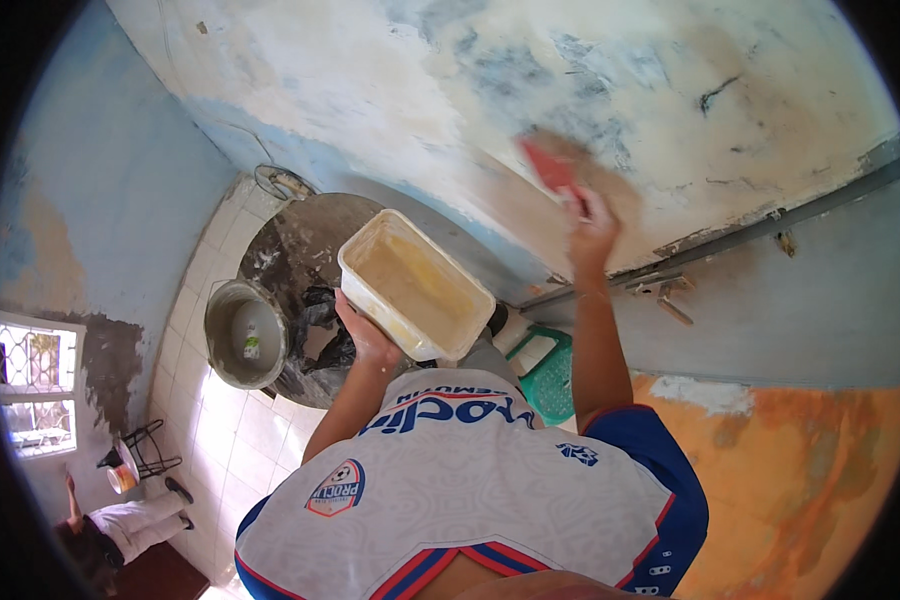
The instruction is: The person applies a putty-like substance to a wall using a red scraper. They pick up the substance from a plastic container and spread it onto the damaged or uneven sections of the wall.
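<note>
- While the left hand (370, 338) supports the white rectangular tub (400, 323), its fingers spread against the near left side, the right hand (594, 228) is raised beyond the tub and to its right
- The right hand is closed around a red scraper (547, 165), blurred at its edges; whether the blade touches the patchy wall (660, 60) beyond the tub, one cannot tell
- The tub itself is tilted in front of the person's shirt (470, 450), with pale and yellowish residue coating its inside
- Left of the tub and partly behind it is a round, stained tabletop (315, 228)
- A crumpled black plastic bag (338, 355) lies just left of the tub
- Farther left of the tub is a grey bucket (245, 306), with a small white and green item (251, 345) inside
- To the tub's right and nearer the person is a green plastic object (552, 388)
- Well apart from the tub, far to its left, are another person's pale trousers (145, 525) and a barred window (38, 385)
</note>
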{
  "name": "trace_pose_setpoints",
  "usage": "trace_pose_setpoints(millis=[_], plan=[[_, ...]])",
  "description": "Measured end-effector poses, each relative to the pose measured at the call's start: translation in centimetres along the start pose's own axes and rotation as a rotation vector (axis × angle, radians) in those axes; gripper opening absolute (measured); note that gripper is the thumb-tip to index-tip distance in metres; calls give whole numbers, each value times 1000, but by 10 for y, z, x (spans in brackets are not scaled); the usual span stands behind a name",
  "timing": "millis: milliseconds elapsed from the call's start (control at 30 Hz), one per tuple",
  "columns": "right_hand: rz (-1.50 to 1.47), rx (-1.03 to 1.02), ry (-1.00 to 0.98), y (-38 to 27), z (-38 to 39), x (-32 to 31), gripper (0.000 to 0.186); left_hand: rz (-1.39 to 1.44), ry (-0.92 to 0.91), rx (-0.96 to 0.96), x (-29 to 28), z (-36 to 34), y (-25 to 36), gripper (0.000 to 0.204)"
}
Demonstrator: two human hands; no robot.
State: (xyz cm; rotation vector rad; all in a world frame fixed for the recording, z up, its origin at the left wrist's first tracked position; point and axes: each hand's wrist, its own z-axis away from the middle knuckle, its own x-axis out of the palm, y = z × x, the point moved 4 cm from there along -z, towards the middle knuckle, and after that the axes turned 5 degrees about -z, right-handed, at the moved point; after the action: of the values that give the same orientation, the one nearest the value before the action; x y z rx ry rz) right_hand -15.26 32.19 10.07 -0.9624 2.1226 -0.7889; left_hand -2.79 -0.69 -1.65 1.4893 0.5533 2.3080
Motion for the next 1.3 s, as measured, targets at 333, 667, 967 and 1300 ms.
trace_pose_setpoints(millis=[333,667,967,1300], plan=[[-140,204,297,-39,-31,-55,25,8,-8,16,-1,4,1,75],[53,91,232,54,-16,-41,23,-16,-41,-15,10,3,-3,72],[283,-150,-70,30,22,4,16,-25,-44,-47,4,0,-8,72],[30,36,307,-25,-2,-87,13,-23,45,-51,12,12,-3,73]])
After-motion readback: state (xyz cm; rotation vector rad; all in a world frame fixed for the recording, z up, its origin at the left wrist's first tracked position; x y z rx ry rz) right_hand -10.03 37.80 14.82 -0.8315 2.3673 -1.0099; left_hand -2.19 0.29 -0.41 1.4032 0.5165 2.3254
